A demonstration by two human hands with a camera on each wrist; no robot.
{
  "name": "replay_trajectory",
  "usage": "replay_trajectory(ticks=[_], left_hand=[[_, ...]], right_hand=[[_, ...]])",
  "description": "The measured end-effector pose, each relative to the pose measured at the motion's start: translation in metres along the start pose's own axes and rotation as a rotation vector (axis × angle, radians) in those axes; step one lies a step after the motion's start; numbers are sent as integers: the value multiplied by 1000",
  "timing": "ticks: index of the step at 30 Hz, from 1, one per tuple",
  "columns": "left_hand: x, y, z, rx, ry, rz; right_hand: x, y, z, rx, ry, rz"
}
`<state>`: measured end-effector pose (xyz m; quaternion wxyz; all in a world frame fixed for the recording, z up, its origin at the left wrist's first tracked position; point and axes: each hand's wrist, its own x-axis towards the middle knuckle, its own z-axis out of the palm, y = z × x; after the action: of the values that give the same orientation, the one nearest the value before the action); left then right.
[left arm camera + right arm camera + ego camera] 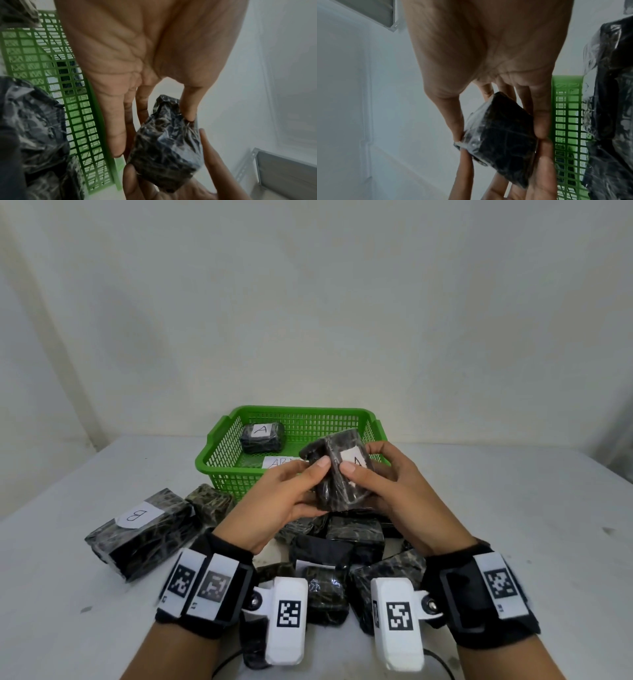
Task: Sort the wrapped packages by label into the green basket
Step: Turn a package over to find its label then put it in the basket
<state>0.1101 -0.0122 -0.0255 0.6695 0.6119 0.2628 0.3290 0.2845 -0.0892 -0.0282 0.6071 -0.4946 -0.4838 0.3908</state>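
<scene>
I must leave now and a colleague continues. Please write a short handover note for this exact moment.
Both hands: left hand and right hand together hold one wrapped package labelled A above the table, just in front of the green basket.
Done: one A package lies in the basket.
Left: place the held one; sort the pile and the B package.

A plain off-white wall [308, 302] is being seen behind the scene, evenly lit, with soft shadows falling toward its left corner. A white tabletop [513, 525] is being shown stretching up to that wall, marked by a few small dark specks. In the left wrist view, a grey metal frame [283, 175] is being glimpsed against the wall, blurred.
</scene>
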Motion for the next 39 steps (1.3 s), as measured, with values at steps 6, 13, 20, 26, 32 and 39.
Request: replay_trajectory(ticks=[6, 13, 20, 26, 32, 39], left_hand=[[-1, 5, 1, 1, 33, 7], [-3, 10, -6, 121, 97, 6], [4, 36, -35, 142, 116, -112], [51, 52, -116, 673, 445, -160], [111, 34, -175, 909, 530, -388], [137, 13, -187, 1107, 309, -485]], right_hand=[[2, -3, -3, 83, -21, 79], [13, -7, 11, -70, 3, 189], [44, -23, 29, -64, -100, 254], [102, -22, 57, -145, -89, 375], [166, 10, 88, -257, -50, 530], [190, 33, 117, -493, -51, 639]])
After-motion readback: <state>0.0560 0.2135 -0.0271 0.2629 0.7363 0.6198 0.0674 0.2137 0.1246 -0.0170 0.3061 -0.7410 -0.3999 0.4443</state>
